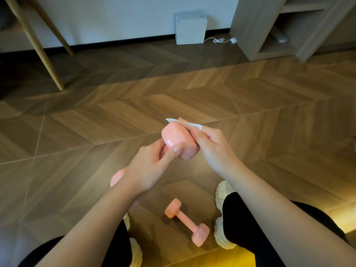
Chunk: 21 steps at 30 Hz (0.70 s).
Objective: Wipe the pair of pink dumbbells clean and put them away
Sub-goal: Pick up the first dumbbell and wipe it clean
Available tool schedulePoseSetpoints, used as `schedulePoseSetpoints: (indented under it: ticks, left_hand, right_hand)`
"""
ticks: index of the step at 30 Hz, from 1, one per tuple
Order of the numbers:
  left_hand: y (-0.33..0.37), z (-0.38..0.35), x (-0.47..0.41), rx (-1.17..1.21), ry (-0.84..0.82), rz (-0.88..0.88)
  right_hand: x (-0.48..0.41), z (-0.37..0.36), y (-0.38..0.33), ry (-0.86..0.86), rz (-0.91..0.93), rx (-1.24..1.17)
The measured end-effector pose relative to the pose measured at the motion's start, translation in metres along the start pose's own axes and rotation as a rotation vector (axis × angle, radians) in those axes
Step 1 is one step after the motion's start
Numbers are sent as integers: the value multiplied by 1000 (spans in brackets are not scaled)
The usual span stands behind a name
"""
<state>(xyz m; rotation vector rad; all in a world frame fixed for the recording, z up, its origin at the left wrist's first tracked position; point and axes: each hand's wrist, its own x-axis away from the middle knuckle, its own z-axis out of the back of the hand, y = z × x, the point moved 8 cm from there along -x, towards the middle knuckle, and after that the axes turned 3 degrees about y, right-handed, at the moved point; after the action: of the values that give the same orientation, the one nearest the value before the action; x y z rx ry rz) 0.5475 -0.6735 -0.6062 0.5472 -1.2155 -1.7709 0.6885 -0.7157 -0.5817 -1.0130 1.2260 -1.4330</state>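
My left hand (pixel 152 166) grips a pink dumbbell (pixel 178 140) by its handle, thumb resting on the upper head, which shows a "KG" marking. The lower head of this dumbbell peeks out behind my left wrist. My right hand (pixel 210 147) presses a white wipe (pixel 189 124) against the far side of the upper head. The second pink dumbbell (pixel 186 222) lies flat on the wooden floor between my feet, untouched.
My white shoes (pixel 224 214) flank the floor dumbbell. A grey shelf unit (pixel 269 35) stands at the back right, a white box (pixel 190 28) with a cable against the wall, and wooden furniture legs (pixel 44 54) at the back left.
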Motion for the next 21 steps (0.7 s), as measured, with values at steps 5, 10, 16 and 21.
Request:
schedulePoseSetpoints:
  ticks: [5, 10, 16, 21]
  left_hand:
    - [4, 0, -4, -56, 0, -16]
    - [1, 2, -3, -84, 0, -9]
    - [-2, 3, -5, -123, -17, -23]
    - [-2, 1, -7, -97, -30, -26]
  right_hand:
    - [-1, 1, -4, 4, 17, -14]
    - [0, -1, -5, -8, 20, -62]
    - [-3, -3, -2, 6, -14, -33]
    - [-3, -1, -3, 28, -20, -23]
